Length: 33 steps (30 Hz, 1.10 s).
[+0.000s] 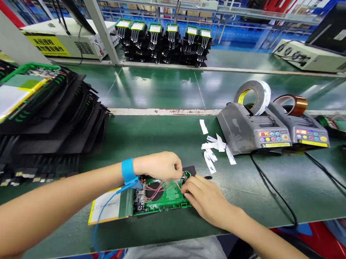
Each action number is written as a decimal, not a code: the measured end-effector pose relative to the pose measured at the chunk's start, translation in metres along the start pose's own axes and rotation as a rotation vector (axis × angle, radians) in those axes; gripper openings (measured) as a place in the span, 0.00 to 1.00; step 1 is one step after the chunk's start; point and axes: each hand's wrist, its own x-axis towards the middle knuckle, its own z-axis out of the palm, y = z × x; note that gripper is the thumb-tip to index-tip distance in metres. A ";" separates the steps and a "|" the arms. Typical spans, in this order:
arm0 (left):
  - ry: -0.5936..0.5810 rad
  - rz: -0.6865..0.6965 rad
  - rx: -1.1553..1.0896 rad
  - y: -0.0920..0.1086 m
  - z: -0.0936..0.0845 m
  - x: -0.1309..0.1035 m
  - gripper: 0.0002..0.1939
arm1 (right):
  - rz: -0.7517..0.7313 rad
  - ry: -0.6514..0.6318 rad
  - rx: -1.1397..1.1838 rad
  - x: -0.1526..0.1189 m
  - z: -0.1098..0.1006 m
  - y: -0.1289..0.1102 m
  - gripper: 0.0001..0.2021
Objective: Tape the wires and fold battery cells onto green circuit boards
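A green circuit board (169, 195) in a green frame lies on the bench below my hands, with pink and red wires (157, 191) looped across it. At its left side is a white, yellow-edged battery pack (109, 207). My left hand (162, 165), with a blue wrist strap (127, 170), is closed over the board's upper right part, its fingertips pinching at the thin wires. My right hand (205, 194) rests at the board's right end, fingers curled over the edge; what lies under them is hidden.
Tall stacks of similar assemblies (50, 126) stand at the left. Tape strips (214, 147) lie scattered beside two tape dispensers (255, 130) at the right, whose black cables (272, 186) cross the bench. More units (166, 45) line the rear shelf.
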 end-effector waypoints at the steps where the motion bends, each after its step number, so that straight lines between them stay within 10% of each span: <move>1: -0.003 -0.005 -0.046 -0.002 0.002 0.002 0.10 | 0.011 0.013 -0.015 0.001 0.002 -0.001 0.08; 10: -0.098 -0.035 -0.386 -0.023 -0.003 0.011 0.09 | -0.002 0.026 0.128 -0.005 0.006 0.007 0.10; 19: -0.147 0.002 -0.736 -0.019 0.038 -0.024 0.12 | 0.027 -0.085 0.353 -0.008 -0.007 0.012 0.07; 27: 0.284 0.250 -0.008 -0.058 0.067 -0.084 0.14 | -0.056 -0.093 0.395 -0.002 -0.008 0.023 0.09; 33: 0.364 0.442 0.515 -0.057 0.084 -0.094 0.23 | -0.263 -0.225 0.252 0.001 -0.019 0.035 0.14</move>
